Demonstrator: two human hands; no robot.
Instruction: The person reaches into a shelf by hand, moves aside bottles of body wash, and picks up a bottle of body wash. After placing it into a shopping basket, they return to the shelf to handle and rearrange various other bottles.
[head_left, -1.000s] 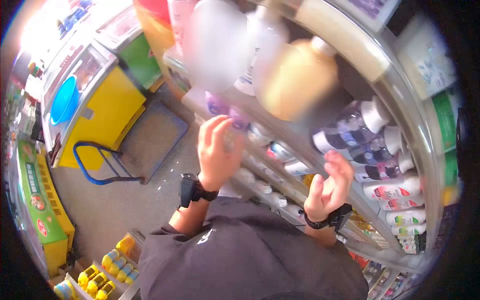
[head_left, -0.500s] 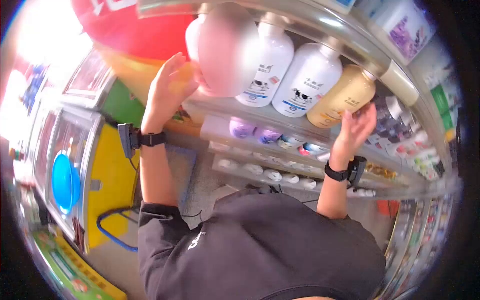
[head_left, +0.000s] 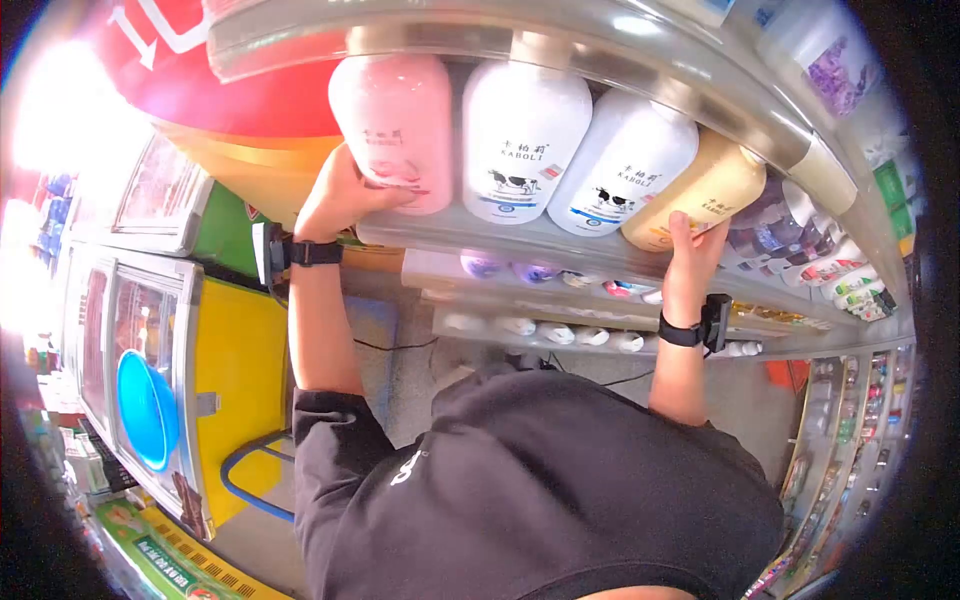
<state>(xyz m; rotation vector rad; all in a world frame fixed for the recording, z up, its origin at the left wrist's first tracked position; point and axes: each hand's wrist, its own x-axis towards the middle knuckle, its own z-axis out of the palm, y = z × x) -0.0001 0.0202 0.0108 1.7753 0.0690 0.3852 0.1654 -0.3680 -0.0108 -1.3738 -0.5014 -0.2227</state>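
Four pump-style lotion bottles would be too exact a name; several large KABOLI bottles stand side by side on a shelf, their tops hidden behind its upper edge. At the left end is a pink bottle (head_left: 398, 115), with my left hand (head_left: 348, 198) closed around its lower left side, thumb across the front. Two white bottles with cow pictures, a left white bottle (head_left: 525, 120) and a right white bottle (head_left: 630, 150), are in the middle. My right hand (head_left: 692, 258) grips the lower right of the yellow bottle (head_left: 705, 185), thumb on its front and fingers partly hidden.
A curved shelf edge (head_left: 480, 32) runs above the bottles. Lower shelves hold purple-topped containers (head_left: 537, 271) and white bottles (head_left: 592, 337). Dark bottles (head_left: 775, 235) stand to the right. At left are a glass-topped freezer (head_left: 240, 370) and a blue basin (head_left: 147, 410).
My left hand has moved from open beside the bottles onto the pink bottle. The right hand stays at the yellow bottle, with more of its fingers now behind the side.
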